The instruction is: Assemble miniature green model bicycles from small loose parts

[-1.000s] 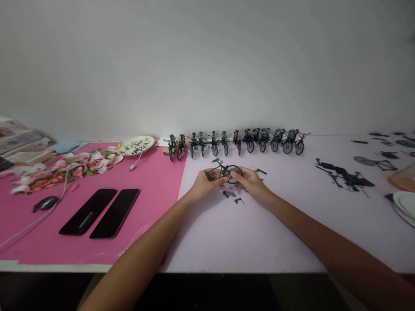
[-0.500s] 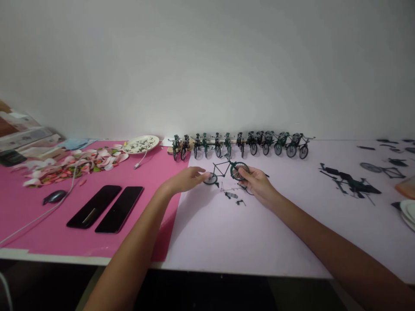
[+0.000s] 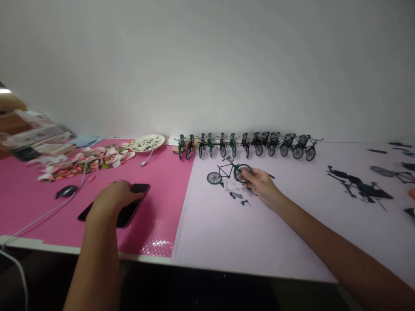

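Observation:
My right hand (image 3: 261,181) pinches one wheel of a small dark green model bicycle (image 3: 229,170), between thumb and fingers. The bicycle has a frame, handlebars and two spoked wheels; its other wheel sticks out to the left, clear of my hand. Small loose bicycle parts (image 3: 236,195) lie on the pale surface just below it. My left hand (image 3: 116,196) is over two black phones lying side by side. Its thumb stretches across the right phone (image 3: 131,211), apart from the other fingers, which are mostly hidden; whether it touches the phone I cannot tell.
A row of finished model bicycles (image 3: 272,144) stands along the wall. More dark parts (image 3: 363,185) lie at the right. On the pink mat are a mouse (image 3: 66,191), a white cable (image 3: 42,220), artificial petals (image 3: 87,162) and a plate (image 3: 142,144) of small pieces.
My left hand has left the bicycle's left wheel and moved left over the phones. The right hand still holds the bicycle in place. The view has shifted slightly left.

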`<control>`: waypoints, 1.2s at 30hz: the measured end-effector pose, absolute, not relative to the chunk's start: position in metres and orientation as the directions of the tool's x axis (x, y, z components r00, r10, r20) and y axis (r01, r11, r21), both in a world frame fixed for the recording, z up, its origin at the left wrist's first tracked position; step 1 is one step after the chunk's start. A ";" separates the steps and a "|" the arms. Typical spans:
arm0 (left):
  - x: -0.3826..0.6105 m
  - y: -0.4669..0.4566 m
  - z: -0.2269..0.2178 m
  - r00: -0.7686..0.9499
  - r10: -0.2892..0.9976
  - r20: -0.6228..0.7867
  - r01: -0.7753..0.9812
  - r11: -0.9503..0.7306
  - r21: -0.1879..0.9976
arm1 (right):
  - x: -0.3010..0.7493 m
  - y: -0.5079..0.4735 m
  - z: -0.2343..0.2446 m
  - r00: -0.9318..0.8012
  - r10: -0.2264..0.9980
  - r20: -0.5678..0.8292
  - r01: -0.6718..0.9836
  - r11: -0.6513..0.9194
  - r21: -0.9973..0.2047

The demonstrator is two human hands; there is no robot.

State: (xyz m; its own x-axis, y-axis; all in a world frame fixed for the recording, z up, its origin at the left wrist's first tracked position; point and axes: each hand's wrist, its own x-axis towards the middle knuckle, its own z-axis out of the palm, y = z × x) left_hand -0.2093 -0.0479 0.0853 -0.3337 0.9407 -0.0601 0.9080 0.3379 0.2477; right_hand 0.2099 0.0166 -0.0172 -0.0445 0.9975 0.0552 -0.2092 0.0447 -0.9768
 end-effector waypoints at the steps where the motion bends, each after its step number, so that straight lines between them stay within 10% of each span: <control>1: -0.209 -0.048 0.085 -0.367 0.923 -0.116 0.899 0.384 0.211 | 0.210 0.017 -0.018 -0.046 0.997 0.056 -0.208 0.045 -0.977; 11: -0.191 -0.040 0.080 -0.411 0.903 -0.126 0.912 0.409 -0.043 | 0.210 0.014 -0.019 -0.061 0.997 0.050 -0.181 0.039 -0.983; 23: -0.181 -0.048 0.087 -0.467 0.880 -0.085 0.880 0.472 0.051 | 0.212 0.015 -0.021 -0.070 0.997 0.038 -0.164 0.026 -0.986; 29: -0.139 -0.042 0.060 0.063 0.998 0.003 0.848 -0.055 0.527 | 0.212 0.014 -0.021 -0.086 0.995 0.044 -0.147 0.031 -0.989; 36: -0.090 -0.056 0.045 0.257 0.961 0.100 0.730 -0.261 0.631 | 0.212 0.012 -0.018 -0.099 0.994 0.045 -0.134 0.032 -0.990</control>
State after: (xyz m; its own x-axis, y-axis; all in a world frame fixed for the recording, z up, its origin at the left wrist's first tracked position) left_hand -0.0903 -0.0558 0.0446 0.2572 0.9612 0.0998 0.7302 -0.2610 0.6314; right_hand 0.2117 0.0117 -0.0178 -0.0990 0.9941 0.0453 -0.1340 0.0318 -0.9905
